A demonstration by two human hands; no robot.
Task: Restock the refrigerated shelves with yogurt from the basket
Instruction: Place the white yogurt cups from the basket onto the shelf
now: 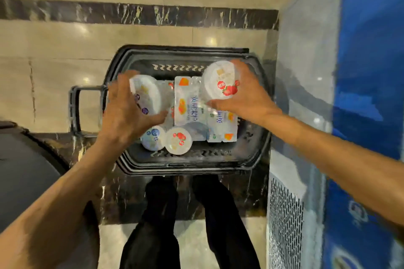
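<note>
1. Head view: a black basket [185, 166] sits on the tiled floor [109, 37], just beside a refrigerated unit [306, 94] with a blue panel at right. Flat yogurt packs [188, 102] and two small cups, a blueberry cup [153, 138] and a strawberry cup [178, 141], lie inside.
2. The left hand [124, 113] is curled around a blueberry-lidded yogurt tub [145, 94] over the basket's left side.
3. The right hand [247, 94] clasps a strawberry-lidded yogurt tub [220, 79] over the right side; both arms reach forward and down.
</note>
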